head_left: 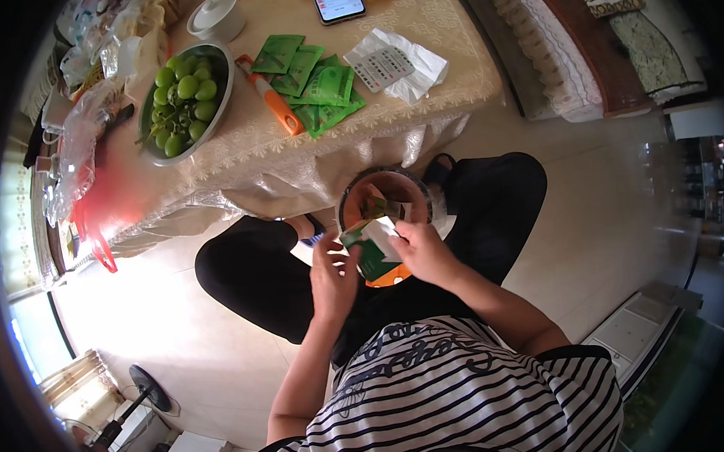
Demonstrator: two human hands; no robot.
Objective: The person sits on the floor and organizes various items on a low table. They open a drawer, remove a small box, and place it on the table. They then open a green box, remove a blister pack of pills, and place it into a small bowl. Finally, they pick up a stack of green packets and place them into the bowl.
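Observation:
A small green and white cardboard box (pixel 371 261) is between my two hands, above my lap and the near rim of a bin. My right hand (pixel 423 252) pinches its white part, which looks like an opened flap or panel. At the green side, my left hand (pixel 332 279) is curled with its fingertips and thumb on the box's edge. Beneath the box stands the round bin (pixel 347 196) with a reddish-brown inside; scraps of packaging (pixel 375 203) lie in it. Something orange (pixel 389 278) shows below the box, partly covered.
On the cloth-covered table (pixel 443 32) ahead lie several green sachets (pixel 325 85), an orange-handled tool (pixel 282 113), a white printed sheet (pixel 420 68) and a phone (pixel 338 2). A bowl (pixel 215 129) of green grapes (pixel 186 87), a white lidded pot (pixel 215 20) and plastic bags (pixel 88 148) stand left.

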